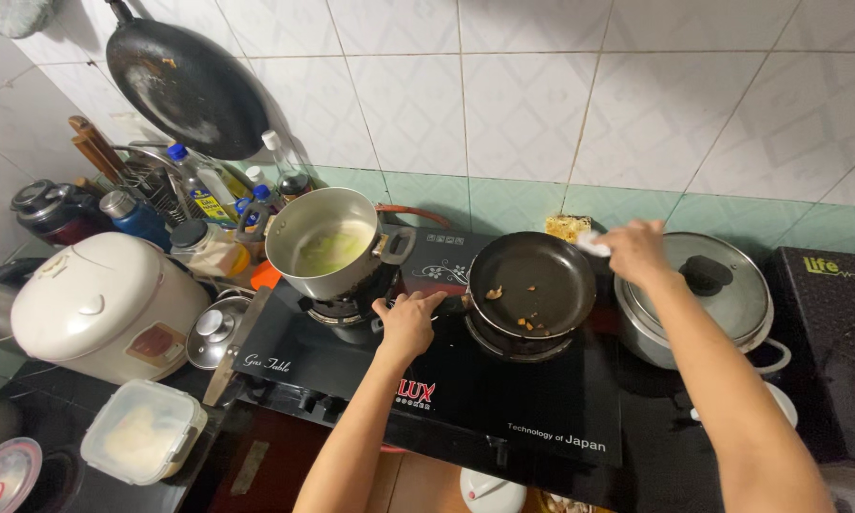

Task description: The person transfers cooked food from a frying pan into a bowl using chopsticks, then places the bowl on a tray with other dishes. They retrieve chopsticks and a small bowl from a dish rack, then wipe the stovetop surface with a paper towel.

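Head view, looking down on a black glass two-burner gas stove (446,399) set against a white and pale green tiled wall.

Left hand (406,323): closed around the dark handle of the small black non-stick frying pan (534,285), fingers wrapped over it, thumb toward the pan. The pan sits tilted on the right burner, its far rim raised. Inside it lie a few brown food scraps, scattered near the left and lower wall.

Right hand (636,252): reached across above the pan's right rim, fingers pinched together on a small white object (593,243); what this object is cannot be told. Just behind it, against the wall, sits a yellow sponge (567,226).

Left burner: a steel saucepan (330,245) with black side handles, holding pale green liquid, tilted toward the camera.

Right of the stove: a large steel pot with glass lid and black knob (701,290), touching or nearly touching the frying pan's side; the right forearm passes over it.

Left counter: a white rice cooker (104,304), a clear plastic lidded container with white contents (144,442), a small steel lid (213,332), and bottles and utensils crowded near the wall. A large black wok (188,87) hangs on the tiles above.
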